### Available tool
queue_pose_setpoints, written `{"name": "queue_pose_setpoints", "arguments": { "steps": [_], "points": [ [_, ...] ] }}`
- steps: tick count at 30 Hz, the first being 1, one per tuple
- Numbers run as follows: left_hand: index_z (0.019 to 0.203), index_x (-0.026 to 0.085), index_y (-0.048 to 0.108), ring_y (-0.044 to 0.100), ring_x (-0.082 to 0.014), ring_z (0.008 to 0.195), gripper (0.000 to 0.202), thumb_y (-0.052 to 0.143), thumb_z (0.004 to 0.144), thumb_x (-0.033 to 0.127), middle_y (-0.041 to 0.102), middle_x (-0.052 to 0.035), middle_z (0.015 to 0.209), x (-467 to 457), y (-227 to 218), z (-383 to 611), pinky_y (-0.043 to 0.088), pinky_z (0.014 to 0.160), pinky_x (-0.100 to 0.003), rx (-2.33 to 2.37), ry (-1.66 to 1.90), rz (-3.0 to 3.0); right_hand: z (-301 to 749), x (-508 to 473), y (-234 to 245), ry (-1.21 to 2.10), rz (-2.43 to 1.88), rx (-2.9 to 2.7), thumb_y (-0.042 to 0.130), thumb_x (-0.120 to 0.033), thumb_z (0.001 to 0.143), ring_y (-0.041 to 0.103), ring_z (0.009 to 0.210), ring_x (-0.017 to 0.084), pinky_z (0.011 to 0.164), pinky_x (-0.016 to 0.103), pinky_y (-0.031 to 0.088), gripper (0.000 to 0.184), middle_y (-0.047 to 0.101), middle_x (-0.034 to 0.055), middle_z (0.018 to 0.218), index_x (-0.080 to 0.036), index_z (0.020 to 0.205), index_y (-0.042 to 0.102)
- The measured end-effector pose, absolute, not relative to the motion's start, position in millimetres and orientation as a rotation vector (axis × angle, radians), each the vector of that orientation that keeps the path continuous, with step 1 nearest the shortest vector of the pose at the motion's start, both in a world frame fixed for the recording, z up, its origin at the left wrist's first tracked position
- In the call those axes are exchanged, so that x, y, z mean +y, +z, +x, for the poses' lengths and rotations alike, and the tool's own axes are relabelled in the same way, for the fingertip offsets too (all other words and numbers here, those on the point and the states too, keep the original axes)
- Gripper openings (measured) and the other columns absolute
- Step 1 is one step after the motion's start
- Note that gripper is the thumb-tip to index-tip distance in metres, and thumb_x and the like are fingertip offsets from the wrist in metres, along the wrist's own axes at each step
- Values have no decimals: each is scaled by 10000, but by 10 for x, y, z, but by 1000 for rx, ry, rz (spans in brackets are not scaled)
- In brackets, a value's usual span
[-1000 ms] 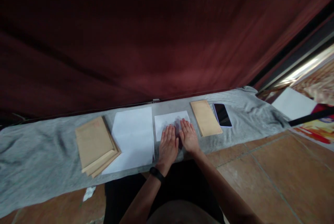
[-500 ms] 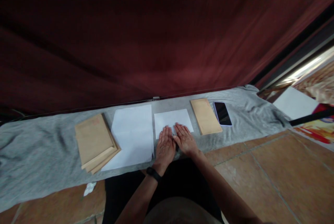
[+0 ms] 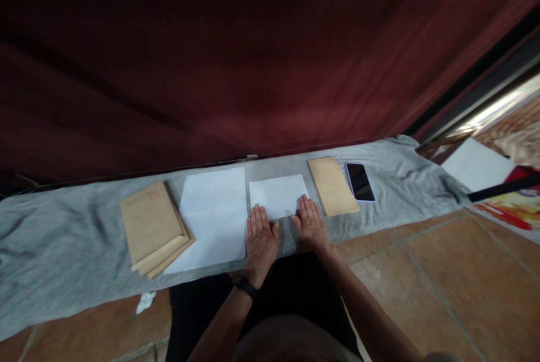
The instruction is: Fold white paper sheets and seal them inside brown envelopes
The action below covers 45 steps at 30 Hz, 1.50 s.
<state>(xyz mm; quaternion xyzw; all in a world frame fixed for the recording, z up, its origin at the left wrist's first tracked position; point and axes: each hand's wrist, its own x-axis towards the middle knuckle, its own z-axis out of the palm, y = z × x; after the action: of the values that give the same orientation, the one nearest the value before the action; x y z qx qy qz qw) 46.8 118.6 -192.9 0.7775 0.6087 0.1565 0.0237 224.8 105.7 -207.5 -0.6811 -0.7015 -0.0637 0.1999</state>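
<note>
A folded white sheet of paper (image 3: 278, 194) lies flat on the grey cloth in front of me. My left hand (image 3: 261, 238) rests palm down over its near left corner, fingers stretched out. At the near right corner, my right hand (image 3: 311, 224) presses flat, fingers extended and thumb apart. Neither hand grips anything. To the left of the folded sheet is a stack of larger white paper (image 3: 213, 215), its right edge close to my left hand. A pile of brown envelopes (image 3: 331, 186) sits just beyond my right hand.
More brown envelopes (image 3: 152, 221) lie fanned at the left, overlapping the white stack. A phone (image 3: 360, 182) rests at the right. Grey cloth (image 3: 63, 244) covers the narrow bench against a dark red panel (image 3: 253, 69). A crumpled white scrap (image 3: 145, 302) is on the tiled floor.
My hands have moved apart along the folded sheet's near edge, the left one leftward and the right one rightward. The sheet stays in place.
</note>
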Motion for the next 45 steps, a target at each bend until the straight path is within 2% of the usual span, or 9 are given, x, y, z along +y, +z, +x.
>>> {"name": "queue_pose_setpoints", "arguments": {
  "steps": [7,10,14,17,22,27,37,42,45],
  "points": [
    [1525,-13,259,225,-312,1505,605,319,1010,300,310,-256,1578,1198,-1869,505,276,1203,-531,1919,555,2377,2221,1062,-2080,-134,-1974,-1818,328,-394,1055,348,1461,306,1175,497,322,596,365,208,1561,-41,1534,318],
    [1527,-4,260,196,-292,1514,594,326,999,260,300,-234,1591,1313,-1808,547,261,1217,-513,1749,521,2498,2196,1163,-1982,15,-1922,-1871,269,-385,1062,320,1477,279,1186,500,307,564,387,173,1559,-76,1529,348],
    [1515,18,312,209,-272,1511,561,304,990,216,326,-200,1591,1529,-1777,655,258,1223,-485,1519,391,2603,2122,1358,-1840,217,-1743,-2066,234,-385,1067,353,1463,216,1211,439,288,532,441,99,1542,-140,1502,419],
    [1523,34,310,208,-262,1512,567,297,976,184,334,-194,1589,1641,-1814,706,243,1229,-477,1469,299,2619,2073,1459,-1812,250,-1723,-2114,239,-402,1066,366,1455,216,1221,453,266,531,452,87,1536,-155,1492,438],
    [1537,14,252,165,-269,1522,595,309,973,197,282,-210,1606,1684,-1897,688,241,1226,-484,1528,312,2583,2060,1482,-1877,200,-1791,-2098,255,-420,1061,331,1474,235,1221,476,250,549,406,105,1560,-144,1510,406],
    [1513,-48,260,137,-308,1523,630,324,997,308,230,-259,1608,1686,-1915,650,219,1229,-492,1716,360,2481,2099,1443,-1941,123,-1920,-1985,266,-436,1058,305,1484,257,1211,464,256,589,372,148,1571,-89,1523,369],
    [1502,-64,266,201,-339,1506,630,318,999,312,280,-291,1577,1649,-1893,632,248,1209,-524,1962,522,2297,2185,1388,-2103,-70,-2001,-1785,289,-456,1051,359,1449,332,1169,521,304,641,364,236,1554,-26,1524,338],
    [1513,-61,237,187,-335,1510,618,307,991,261,296,-288,1572,1641,-1843,669,244,1209,-533,1981,563,2294,2181,1414,-2060,-46,-2057,-1735,261,-455,1056,330,1465,325,1175,526,293,639,365,234,1554,-18,1514,353],
    [1544,-4,202,161,-296,1520,617,305,982,231,279,-236,1599,1700,-1818,709,233,1220,-525,1841,560,2383,2172,1485,-1980,5,-1991,-1812,260,-426,1061,296,1485,293,1197,522,259,602,372,193,1563,-56,1529,340]
  ]
}}
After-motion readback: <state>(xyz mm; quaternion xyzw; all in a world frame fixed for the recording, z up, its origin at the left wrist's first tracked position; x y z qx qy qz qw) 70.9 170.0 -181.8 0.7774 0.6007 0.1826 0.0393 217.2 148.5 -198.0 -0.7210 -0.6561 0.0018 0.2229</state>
